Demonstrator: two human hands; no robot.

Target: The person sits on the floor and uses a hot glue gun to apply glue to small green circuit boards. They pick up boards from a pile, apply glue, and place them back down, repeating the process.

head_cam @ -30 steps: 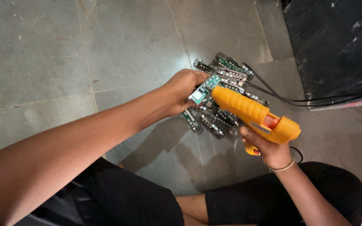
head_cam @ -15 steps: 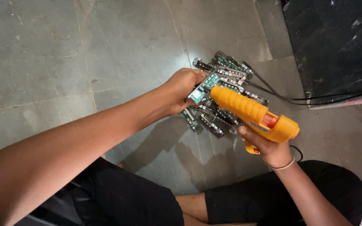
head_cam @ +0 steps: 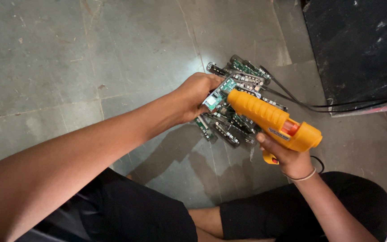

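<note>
My left hand (head_cam: 195, 93) holds a small green circuit board (head_cam: 219, 93) above the floor. My right hand (head_cam: 284, 154) grips the handle of an orange glue gun (head_cam: 272, 118), whose nozzle end touches the board in my left hand. Under both hands lies a pile of several green circuit boards (head_cam: 238, 107) on the grey stone floor.
A black cable (head_cam: 305, 104) runs from the pile toward a big black box (head_cam: 359, 49) at the upper right. My legs in black shorts (head_cam: 265, 215) are crossed at the bottom. Grey floor tiles (head_cam: 68, 67) spread to the left.
Both hands stay almost still; the glue gun has shifted slightly against the board in my left hand.
</note>
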